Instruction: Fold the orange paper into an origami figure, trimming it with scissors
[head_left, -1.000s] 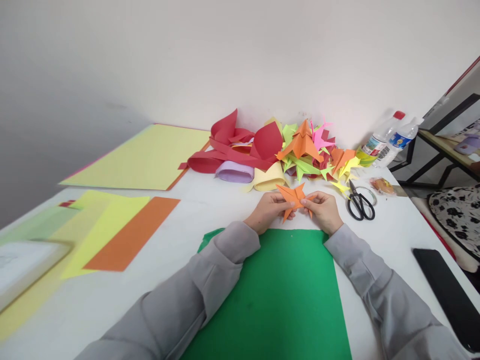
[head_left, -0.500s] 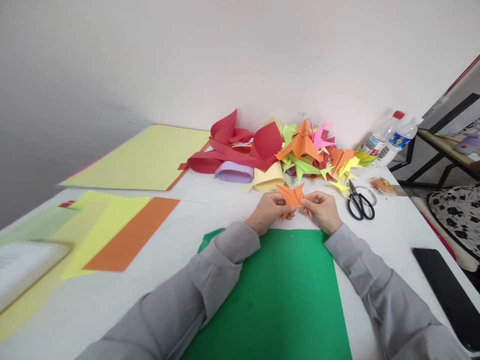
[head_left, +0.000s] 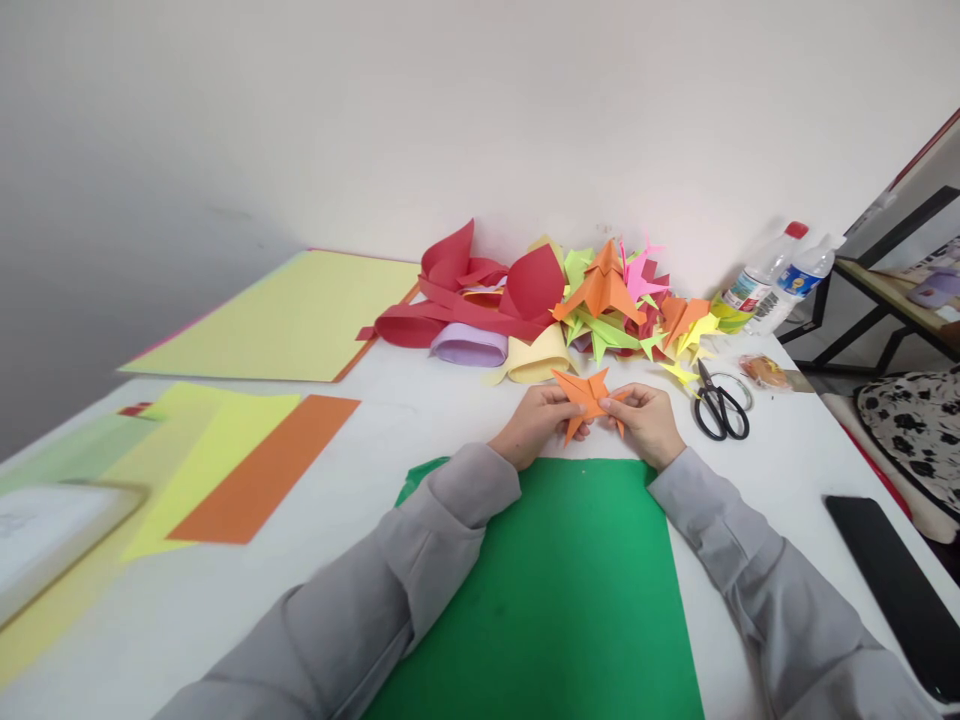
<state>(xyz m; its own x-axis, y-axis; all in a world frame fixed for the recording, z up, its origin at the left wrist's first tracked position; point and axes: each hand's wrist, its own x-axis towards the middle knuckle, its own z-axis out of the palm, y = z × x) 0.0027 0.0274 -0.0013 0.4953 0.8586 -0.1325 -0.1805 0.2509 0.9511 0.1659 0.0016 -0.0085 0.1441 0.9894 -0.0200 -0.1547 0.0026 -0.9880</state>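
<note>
Between my two hands is a folded orange paper figure (head_left: pixel 586 393) with several pointed tips, held just beyond the far edge of a green sheet (head_left: pixel 585 580). My left hand (head_left: pixel 534 422) pinches its left side between thumb and fingers. On the right side, my right hand (head_left: pixel 646 420) grips it the same way, the thumb lying over the paper. The fingers behind the figure are partly hidden. Past the hands lies a heap of folded paper figures (head_left: pixel 604 285) in orange, green, pink and yellow.
Black-handled scissors (head_left: pixel 721 408) and a tape roll (head_left: pixel 739 390) lie right of my hands. Two plastic bottles (head_left: pixel 795 280) stand behind. Red paper loops (head_left: pixel 457 300) rest by the wall. Coloured sheets (head_left: pixel 262 470) spread leftward; a black phone-like slab (head_left: pixel 892 590) lies right.
My left thumb and fingers have shifted slightly on the orange paper figure, and more of its lower left point shows. My right hand keeps its place.
</note>
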